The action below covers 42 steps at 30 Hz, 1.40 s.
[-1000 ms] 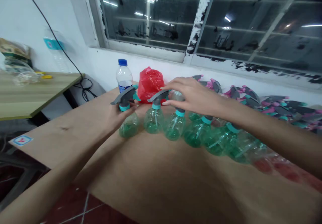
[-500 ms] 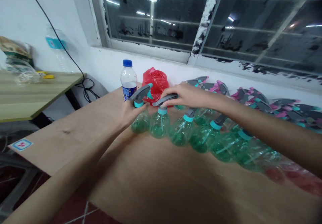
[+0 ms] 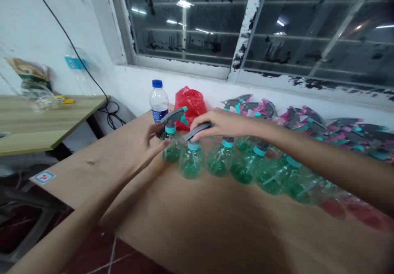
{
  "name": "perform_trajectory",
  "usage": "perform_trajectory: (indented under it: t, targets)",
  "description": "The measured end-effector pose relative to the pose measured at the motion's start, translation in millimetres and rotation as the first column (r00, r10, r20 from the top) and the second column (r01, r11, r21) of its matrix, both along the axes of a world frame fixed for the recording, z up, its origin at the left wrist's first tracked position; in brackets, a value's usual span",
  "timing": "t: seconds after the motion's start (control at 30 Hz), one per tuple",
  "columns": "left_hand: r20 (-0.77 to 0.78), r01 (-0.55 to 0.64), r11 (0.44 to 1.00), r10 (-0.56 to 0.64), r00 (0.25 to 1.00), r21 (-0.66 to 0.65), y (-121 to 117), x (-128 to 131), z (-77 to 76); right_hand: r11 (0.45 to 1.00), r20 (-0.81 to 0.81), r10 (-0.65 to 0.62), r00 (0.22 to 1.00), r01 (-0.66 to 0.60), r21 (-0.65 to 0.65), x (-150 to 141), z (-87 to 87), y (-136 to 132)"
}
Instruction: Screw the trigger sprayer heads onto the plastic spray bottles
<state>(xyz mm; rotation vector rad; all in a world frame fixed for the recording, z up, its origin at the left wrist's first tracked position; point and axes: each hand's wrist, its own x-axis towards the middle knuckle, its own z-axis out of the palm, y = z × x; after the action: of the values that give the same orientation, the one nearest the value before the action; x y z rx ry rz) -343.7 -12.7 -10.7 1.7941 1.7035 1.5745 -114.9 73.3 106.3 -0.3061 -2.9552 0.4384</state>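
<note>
On the far-left part of the flat brown table (image 3: 184, 220), a round, green-tinted clear plastic bottle (image 3: 191, 165) with a teal collar sits upright, slightly nearer than the bottle on its left. The person's right hand (image 3: 219, 124) grasps its grey plastic spray head (image 3: 198, 131), fingers over the top and thumb beneath. The left hand (image 3: 150, 144) curves around the left side of a similar round green bottle with a grey-and-teal spray head (image 3: 171, 153), its thumb across the front; whether it grips or merely rests there cannot be told. The step in hand looks like placing bottles side by side, with these two now at the left end of a row of round green spray bottles (image 3: 220, 163) that runs right and nearer. The next move seems to call for a steady hold on the spray head, keeping the bottle upright and not knocking its left neighbour. Beyond them stand a clear blue-capped bottle (image 3: 159, 99) and a crumpled red plastic bag (image 3: 189, 101).
</note>
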Motion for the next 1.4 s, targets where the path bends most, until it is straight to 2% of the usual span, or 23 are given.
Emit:
perform_trajectory:
  t: [0.1,0.17,0.27,0.37,0.53,0.7,0.93,1.07,1.13,1.2,1.27,1.33,1.4]
  targets:
    - [0.009,-0.067,0.996,0.067,0.998,0.066,-34.5,0.7,-4.0,1.000,0.005,0.028,1.000,-0.028,-0.004,4.4,1.2,-15.5]
    - [0.011,-0.064,0.994,0.064,0.998,0.089,-56.0,9.4,-7.0,0.999,0.024,0.044,0.999,-0.044,-0.010,8.5,2.0,-26.4]
    - [-0.042,0.041,0.998,-0.039,0.998,0.040,-78.6,35.4,-9.6,0.997,0.045,0.067,0.997,-0.069,0.027,17.9,2.9,-42.9]
    - [-0.109,0.169,0.984,-0.173,0.979,-0.047,-87.1,70.2,-7.7,0.994,0.066,0.063,0.996,-0.069,0.090,33.5,3.4,-60.0]
    - [-0.145,0.392,0.910,-0.410,0.900,-0.138,-83.0,131.6,10.0,0.989,0.089,0.069,0.994,-0.080,0.127,74.6,4.8,-87.1]
    - [-0.041,0.538,0.817,-0.557,0.830,-0.207,-73.5,190.8,27.1,0.972,0.076,0.013,0.997,-0.031,0.233,128.5,5.2,-102.0]
    - [-0.062,0.611,0.751,-0.643,0.764,-0.250,-49.2,262.4,19.7,0.958,-0.012,-0.074,0.997,0.074,0.279,200.4,-4.8,-100.8]
    - [-0.066,0.611,0.750,-0.644,0.763,-0.253,-36.7,295.3,17.8,0.948,-0.063,-0.095,0.993,0.110,0.297,230.5,-13.8,-95.8]
    - [-0.069,0.606,0.757,-0.637,0.768,-0.244,-30.7,307.1,17.2,0.928,-0.128,-0.139,0.982,0.174,0.330,245.8,-17.9,-95.6]
    - [-0.068,0.608,0.757,-0.638,0.767,-0.239,-24.7,315.3,17.0,0.889,-0.242,-0.214,0.946,0.291,0.353,263.6,-23.3,-98.1]
    - [-0.063,0.614,0.754,-0.642,0.764,-0.233,-19.5,320.2,17.7,0.850,-0.366,-0.293,0.883,0.416,0.324,283.7,-33.3,-103.0]
    - [-0.043,0.625,0.744,-0.651,0.758,-0.235,-15.3,322.6,19.3,0.824,-0.449,-0.400,0.799,0.528,0.206,303.5,-51.7,-109.2]
    - [-0.005,0.645,0.722,-0.667,0.745,-0.250,-12.5,323.3,21.4,0.785,-0.469,-0.509,0.722,0.613,0.092,319.4,-79.6,-114.7]
